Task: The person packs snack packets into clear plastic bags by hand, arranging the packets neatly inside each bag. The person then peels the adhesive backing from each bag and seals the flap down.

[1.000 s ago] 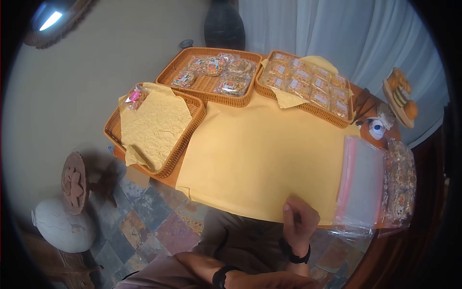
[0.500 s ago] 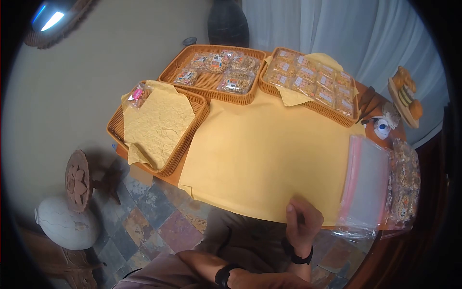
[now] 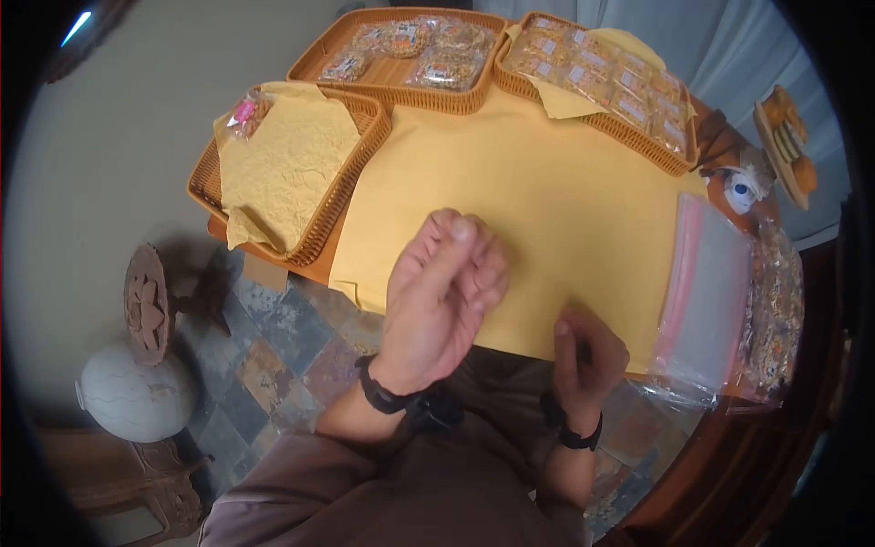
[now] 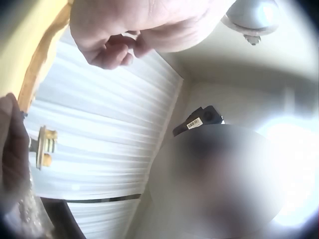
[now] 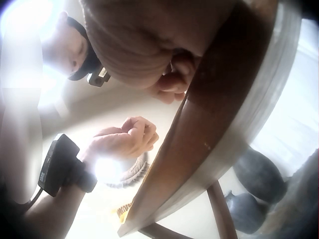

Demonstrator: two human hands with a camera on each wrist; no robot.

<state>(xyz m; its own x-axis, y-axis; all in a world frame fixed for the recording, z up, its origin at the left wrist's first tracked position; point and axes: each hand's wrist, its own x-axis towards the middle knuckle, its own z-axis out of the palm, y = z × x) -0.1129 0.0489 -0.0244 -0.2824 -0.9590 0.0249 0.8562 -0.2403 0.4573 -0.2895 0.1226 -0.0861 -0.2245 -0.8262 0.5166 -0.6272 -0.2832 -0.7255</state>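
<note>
My left hand (image 3: 442,296) is raised over the near part of a yellow paper sheet (image 3: 529,182), its fingers curled in, the thumb lying along them and nothing held. Lower and to its right, my right hand (image 3: 588,356) hangs at the table's front edge with loosely curled fingers. Nothing shows in that hand either. Close to the right hand lies a stack of clear plastic bags (image 3: 706,292) with pink edges. In the right wrist view the left hand (image 5: 127,139) also appears as a fist, beyond the table edge (image 5: 199,119).
A wicker basket (image 3: 351,182) holds crumpled yellow paper and one pink-labelled packet (image 3: 244,117). Behind it, another basket (image 3: 401,91) holds several round snack packs; the right-hand basket (image 3: 638,150) holds rows of square packs. More packets (image 3: 779,310) lie right of the bags, near a white roll (image 3: 740,190).
My left hand has come up from below, near the lap, to over the yellow sheet. The right hand stays near the table's front edge, while the head view has tilted downward.
</note>
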